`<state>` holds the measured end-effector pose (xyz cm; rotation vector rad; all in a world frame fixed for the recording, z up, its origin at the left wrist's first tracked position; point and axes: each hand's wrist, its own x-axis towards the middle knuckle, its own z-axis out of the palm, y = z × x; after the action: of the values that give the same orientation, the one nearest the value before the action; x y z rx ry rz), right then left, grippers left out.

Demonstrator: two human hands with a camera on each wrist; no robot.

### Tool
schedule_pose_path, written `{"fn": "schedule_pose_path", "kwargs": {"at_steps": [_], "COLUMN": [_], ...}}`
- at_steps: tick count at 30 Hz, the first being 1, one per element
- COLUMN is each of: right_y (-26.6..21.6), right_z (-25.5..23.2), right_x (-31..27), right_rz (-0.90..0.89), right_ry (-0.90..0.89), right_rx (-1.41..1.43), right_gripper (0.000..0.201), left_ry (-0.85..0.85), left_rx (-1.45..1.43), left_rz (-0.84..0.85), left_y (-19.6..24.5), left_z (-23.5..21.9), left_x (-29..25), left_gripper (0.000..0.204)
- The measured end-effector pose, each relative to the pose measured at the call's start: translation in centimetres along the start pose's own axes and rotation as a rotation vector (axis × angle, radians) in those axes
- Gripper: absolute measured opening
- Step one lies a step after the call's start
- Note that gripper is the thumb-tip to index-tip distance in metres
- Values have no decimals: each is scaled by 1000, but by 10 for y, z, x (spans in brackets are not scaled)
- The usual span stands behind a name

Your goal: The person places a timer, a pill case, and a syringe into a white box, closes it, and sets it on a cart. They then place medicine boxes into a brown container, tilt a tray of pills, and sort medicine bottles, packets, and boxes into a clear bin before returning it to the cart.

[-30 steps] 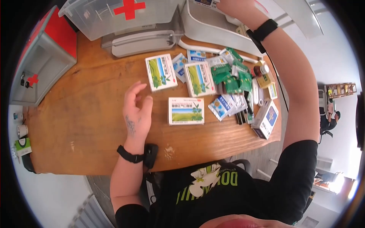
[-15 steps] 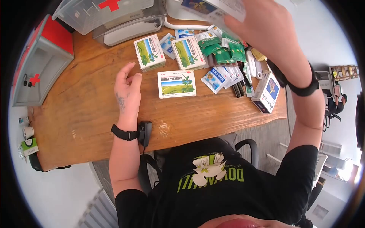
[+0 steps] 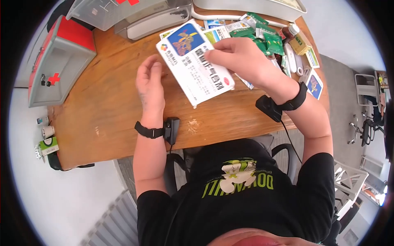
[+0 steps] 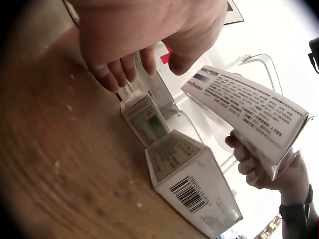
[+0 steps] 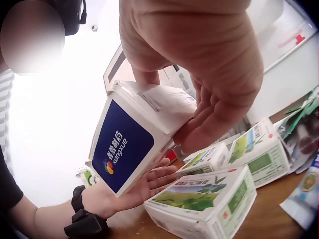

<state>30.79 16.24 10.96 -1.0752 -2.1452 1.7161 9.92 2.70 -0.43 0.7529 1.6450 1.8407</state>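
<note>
My right hand point(image 3: 252, 61) grips a white medicine box point(image 3: 193, 67) with a blue picture panel, thumb on its printed face. It is raised over the table. In the right wrist view the box's blue end point(image 5: 122, 147) faces the camera, fingers curled along its far side. My left hand point(image 3: 151, 86) hovers beside the box's left edge, its fingers loosely bent and holding nothing. Below, white boxes with a green landscape picture lie on the table; the nearest box point(image 5: 199, 196) shows in the right wrist view, and its barcode end point(image 4: 194, 191) in the left wrist view.
Green sachets point(image 3: 273, 43), a brown bottle point(image 3: 289, 30), a yellow box point(image 3: 300, 44) and another blue-and-white box point(image 3: 314, 85) lie on the table's right side. A red-lidded first-aid box point(image 3: 53, 69) stands at the left. Clear and white bins point(image 3: 250, 8) line the back.
My right hand has brought the white medicine box from the back bin down to the middle, over the landscape boxes. My left hand stays open at the left, and the head view has shifted.
</note>
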Motion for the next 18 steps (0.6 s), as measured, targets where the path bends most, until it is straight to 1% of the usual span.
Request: {"fn": "schedule_pose_path", "kwargs": {"at_steps": [2, 5, 6, 9, 10, 13, 14, 17, 18], "right_y": [-3, -3, 3, 1, 1, 7, 12, 33, 37], "right_z": [14, 30, 36, 41, 37, 21, 14, -6, -15], "right_x": [2, 13, 17, 16, 15, 7, 4, -2, -6], "right_rz": [-16, -55, -99, -119, -111, -79, -47, 33, 46], "right_ry": [5, 17, -3, 15, -7, 30, 51, 94, 60], "right_rx": [10, -103, -67, -66, -35, 72, 164, 442, 510], "right_gripper": [50, 50, 51, 49, 49, 49, 49, 48, 47], "left_ry": [-19, -116, -241, -243, -251, -233, -250, -274, -266], "left_rx": [-207, -406, -416, -259, -285, -284, -268, -136, -118], "left_rz": [-59, -61, -21, -39, 6, -46, -61, -37, -27], "left_y": [15, 25, 23, 24, 21, 28, 27, 28, 29], "left_z": [0, -6, -11, -15, -13, -14, -16, -14, -11], "left_x": [-2, -2, 1, 0, 2, -3, -2, -5, -8], "left_gripper": [44, 50, 56, 65, 69, 69, 68, 67, 65]}}
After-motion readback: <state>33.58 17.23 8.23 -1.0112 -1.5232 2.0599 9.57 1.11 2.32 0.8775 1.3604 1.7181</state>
